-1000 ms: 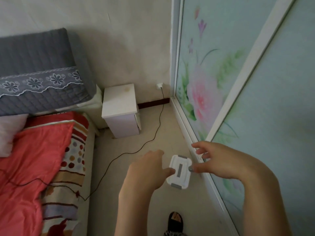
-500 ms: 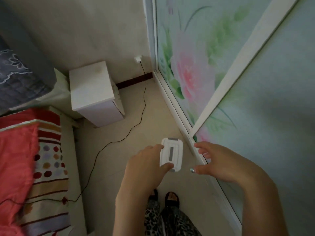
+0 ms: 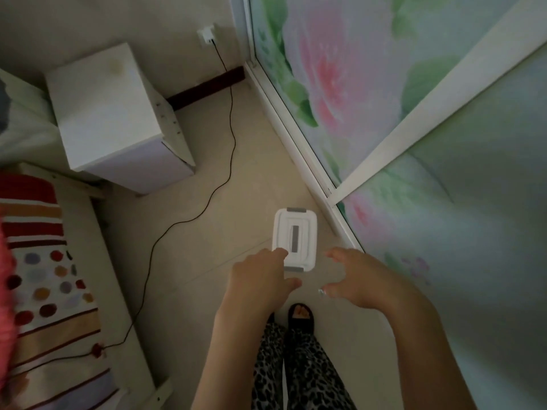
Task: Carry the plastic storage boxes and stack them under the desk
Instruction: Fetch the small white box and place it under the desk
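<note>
A small white plastic storage box (image 3: 296, 232) with grey latches at both ends and a grey handle on its lid lies on the tiled floor, close to the sliding door's track. My left hand (image 3: 260, 281) hovers in front of the box's near left corner, fingers loosely curved, holding nothing. My right hand (image 3: 356, 279) is spread to the right of the box, thumb and fingers apart and empty. Whether either hand touches the box cannot be told. No desk is in view.
A white nightstand (image 3: 115, 113) stands at the back left, beside a bed with a striped, dotted cover (image 3: 44, 291). A black cable (image 3: 228, 161) runs from a wall socket (image 3: 207, 37) across the floor. A flower-printed sliding door (image 3: 384, 84) fills the right side. My sandalled foot (image 3: 300, 313) is below.
The view has tilted down and closer to the floor. The box now sits ahead of my hands instead of between them. My legs and foot have come into view.
</note>
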